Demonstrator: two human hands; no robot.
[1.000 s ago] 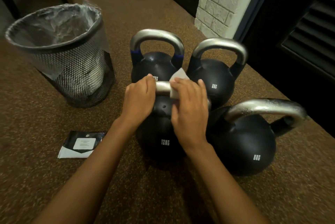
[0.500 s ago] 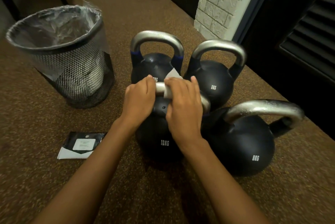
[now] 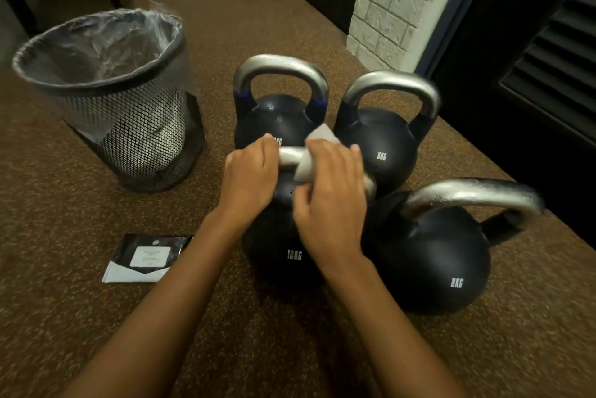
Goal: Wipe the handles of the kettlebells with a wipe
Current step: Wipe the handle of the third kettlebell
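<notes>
We are in the middle of the wiping step, working on the handle point(image 3: 290, 155) of the 12KG kettlebell point(image 3: 280, 249), which stands on the floor point(image 3: 96, 317) nearest us in a cluster of four. Our left hand point(image 3: 248, 178) steadies it, fingers curled over the handle's left end. Just beside it, our right hand point(image 3: 332, 204) has the white wipe point(image 3: 304, 168) draped over the bar, fingers folded down on top so the wipe is clamped round the metal, with one corner sticking up behind the knuckles. How far the wipe reaches along the right side of the handle we cannot really tell, since the hand covers it. We judge that the next move calls for sliding the clamped wipe along the bar and down its right leg, with the left hand shifting off its end so that spot is cleaned too. The rear-left kettlebell point(image 3: 274, 120), the rear-right kettlebell point(image 3: 383, 139) and the near-right kettlebell point(image 3: 435, 262) stand close by for the same treatment, while the mesh bin point(image 3: 135, 146) and the wipe packet point(image 3: 145, 257) sit to our left
</notes>
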